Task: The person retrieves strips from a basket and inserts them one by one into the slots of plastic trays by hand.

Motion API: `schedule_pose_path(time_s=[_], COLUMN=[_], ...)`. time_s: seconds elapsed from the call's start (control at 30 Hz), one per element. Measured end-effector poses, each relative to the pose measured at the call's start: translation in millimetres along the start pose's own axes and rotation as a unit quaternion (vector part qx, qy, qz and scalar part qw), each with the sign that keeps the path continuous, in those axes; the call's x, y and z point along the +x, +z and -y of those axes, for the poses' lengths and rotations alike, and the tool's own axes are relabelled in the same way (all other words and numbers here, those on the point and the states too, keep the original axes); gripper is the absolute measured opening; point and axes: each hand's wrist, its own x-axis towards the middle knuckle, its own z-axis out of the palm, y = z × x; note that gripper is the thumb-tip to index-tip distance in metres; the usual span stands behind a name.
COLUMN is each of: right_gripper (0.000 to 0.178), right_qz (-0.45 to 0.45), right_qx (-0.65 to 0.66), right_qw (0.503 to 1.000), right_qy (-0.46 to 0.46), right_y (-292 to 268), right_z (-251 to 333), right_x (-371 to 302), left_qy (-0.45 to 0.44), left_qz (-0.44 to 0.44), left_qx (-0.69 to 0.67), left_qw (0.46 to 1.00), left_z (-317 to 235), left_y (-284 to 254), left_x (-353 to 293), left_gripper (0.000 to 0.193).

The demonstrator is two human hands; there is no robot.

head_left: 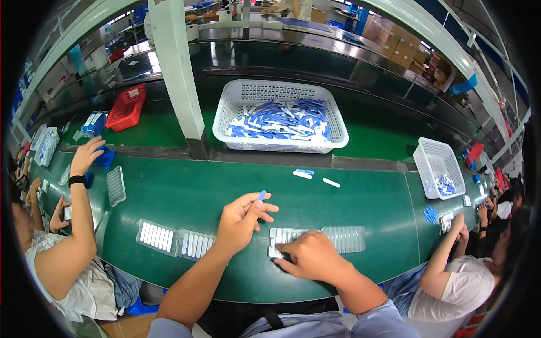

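Presently the person's left hand holds a small blue stick pinched between thumb and fingertips, raised just above the green belt and just left of the clear slotted tray. The right hand lies flat and closed over that tray's left end, pressing it to the belt; it grips nothing else that can be seen.

Progress, as judged: the tray under the right hand looks largely unfilled, though its slots are clear and hard to read. To its left, a filled tray shows white sticks in most slots, and the adjoining tray appears partly loaded. The large white basket, beyond the tray across the belt, is heaped with blue and white sticks, so much stock appears to remain. Three loose sticks lie between the basket and the tray.

Edges and room: the belt's near edge runs just below the tray, close to the right wrist. Open belt lies between the tray and the loose sticks. A co-worker's arm reaches in well to the left of the tray; another co-worker sits to its right, near a smaller white basket. A white post stands left of the large basket.
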Motion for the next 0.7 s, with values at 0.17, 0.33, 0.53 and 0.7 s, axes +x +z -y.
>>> schedule_pose_path(time_s=[0.17,0.33,0.53,0.7], right_gripper=[0.025,0.019,0.006,0.004], right_qz=[0.035,-0.265,-0.357,-0.342], right_qx=[0.131,0.241,0.568,0.621], right_qw=[0.990,0.930,0.726,0.687], right_qy=[0.050,0.088,0.152,0.159], right_y=[-11,-7,-2,-6], right_z=[-20,-21,-33,-47], right_x=[-1,6,1,-4], left_qy=[-0.003,-0.055,-0.055,-0.016], left_qz=[0.011,0.198,0.202,0.143], left_qx=[0.013,-0.026,-0.011,-0.015], left_qw=[1.000,0.978,0.978,0.989], left_z=[-2,0,-8,-9], left_y=[3,18,15,12], left_x=[-2,-11,-12,-9], left_gripper=[0.033,0.028,0.028,0.025])
